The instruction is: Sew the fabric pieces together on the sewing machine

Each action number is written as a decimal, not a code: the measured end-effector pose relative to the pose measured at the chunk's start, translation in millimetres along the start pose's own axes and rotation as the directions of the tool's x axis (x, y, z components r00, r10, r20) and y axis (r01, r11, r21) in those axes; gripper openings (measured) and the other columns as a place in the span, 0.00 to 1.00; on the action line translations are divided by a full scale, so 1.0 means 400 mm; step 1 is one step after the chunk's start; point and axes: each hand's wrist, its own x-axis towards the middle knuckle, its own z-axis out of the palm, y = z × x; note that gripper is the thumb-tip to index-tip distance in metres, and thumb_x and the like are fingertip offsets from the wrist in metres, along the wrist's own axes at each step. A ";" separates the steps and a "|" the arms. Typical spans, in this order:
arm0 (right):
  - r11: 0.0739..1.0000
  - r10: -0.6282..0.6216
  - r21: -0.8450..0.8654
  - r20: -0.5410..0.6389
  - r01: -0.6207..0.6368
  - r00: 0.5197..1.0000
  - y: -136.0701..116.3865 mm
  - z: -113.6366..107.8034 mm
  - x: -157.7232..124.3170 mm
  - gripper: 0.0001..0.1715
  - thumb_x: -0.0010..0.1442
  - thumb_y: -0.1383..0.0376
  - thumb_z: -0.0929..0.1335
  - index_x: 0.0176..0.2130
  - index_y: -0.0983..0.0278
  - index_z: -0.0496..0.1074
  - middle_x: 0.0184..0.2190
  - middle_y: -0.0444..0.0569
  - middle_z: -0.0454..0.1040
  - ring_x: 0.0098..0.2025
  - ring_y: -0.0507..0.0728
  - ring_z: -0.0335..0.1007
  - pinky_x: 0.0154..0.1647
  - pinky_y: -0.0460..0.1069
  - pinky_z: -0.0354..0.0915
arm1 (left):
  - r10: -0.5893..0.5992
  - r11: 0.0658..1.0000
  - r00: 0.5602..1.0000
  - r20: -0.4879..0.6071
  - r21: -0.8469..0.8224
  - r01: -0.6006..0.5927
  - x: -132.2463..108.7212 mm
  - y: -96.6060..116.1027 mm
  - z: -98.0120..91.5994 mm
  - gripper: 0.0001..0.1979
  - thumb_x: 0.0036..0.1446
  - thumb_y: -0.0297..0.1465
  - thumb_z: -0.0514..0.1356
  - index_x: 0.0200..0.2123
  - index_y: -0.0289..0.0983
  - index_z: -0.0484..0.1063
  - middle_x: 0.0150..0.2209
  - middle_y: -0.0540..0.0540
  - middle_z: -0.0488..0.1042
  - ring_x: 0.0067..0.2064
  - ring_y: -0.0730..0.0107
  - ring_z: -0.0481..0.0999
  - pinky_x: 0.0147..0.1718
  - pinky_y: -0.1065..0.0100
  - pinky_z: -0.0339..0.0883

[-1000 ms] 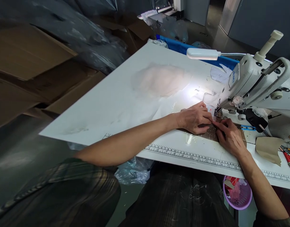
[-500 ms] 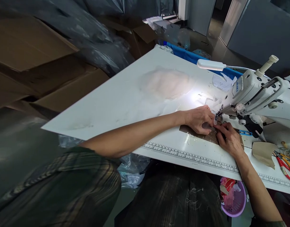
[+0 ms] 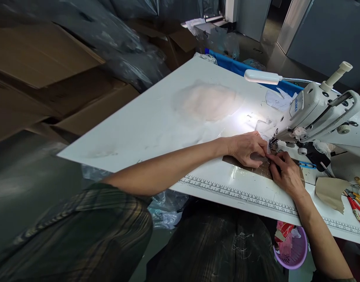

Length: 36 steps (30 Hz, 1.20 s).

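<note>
At the needle of a white sewing machine (image 3: 312, 107), a small piece of thin white fabric (image 3: 263, 127) lies partly under the presser foot (image 3: 272, 143). My left hand (image 3: 248, 149) is bent over the fabric's near edge, its fingers closed on it just left of the foot. From the right, my right hand (image 3: 285, 174) meets it, index finger and thumb pinching at the same edge; the fabric between the fingertips is mostly hidden. Beneath both hands is a brown plate (image 3: 263, 171) set on the white table (image 3: 156, 121).
A lamp (image 3: 262, 77) lights the table by the machine. To the right lie a blue clip-like tool (image 3: 307, 165), a tan scrap (image 3: 331, 192) and red-handled snips (image 3: 356, 209). A purple basket (image 3: 300, 254) stands below the edge. Cardboard boxes (image 3: 45, 58) crowd the left.
The view has shifted slightly, so the table and machine sit a little further right. Both hands keep nearly the same place and grip beside the presser foot.
</note>
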 end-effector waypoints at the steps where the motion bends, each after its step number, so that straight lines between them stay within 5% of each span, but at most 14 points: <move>1: 1.000 0.002 0.001 -0.002 -0.002 1.000 0.000 0.000 0.000 0.21 0.66 0.64 0.60 0.52 0.60 0.76 0.39 0.51 0.70 0.37 0.55 0.71 0.37 0.50 0.72 | -0.008 1.000 1.000 0.003 -0.010 0.008 0.000 0.000 -0.001 0.09 0.53 0.34 0.61 0.35 0.43 0.80 0.42 0.46 0.80 0.40 0.64 0.78 0.45 0.58 0.68; 36: 1.000 -0.005 0.030 -0.004 0.005 1.000 -0.032 -0.002 -0.010 0.20 0.65 0.67 0.61 0.52 0.63 0.75 0.39 0.55 0.69 0.38 0.58 0.66 0.38 0.55 0.71 | -0.039 0.999 0.998 0.051 -0.030 0.041 -0.020 0.011 -0.013 0.11 0.56 0.35 0.59 0.41 0.43 0.79 0.45 0.46 0.79 0.46 0.62 0.76 0.53 0.55 0.63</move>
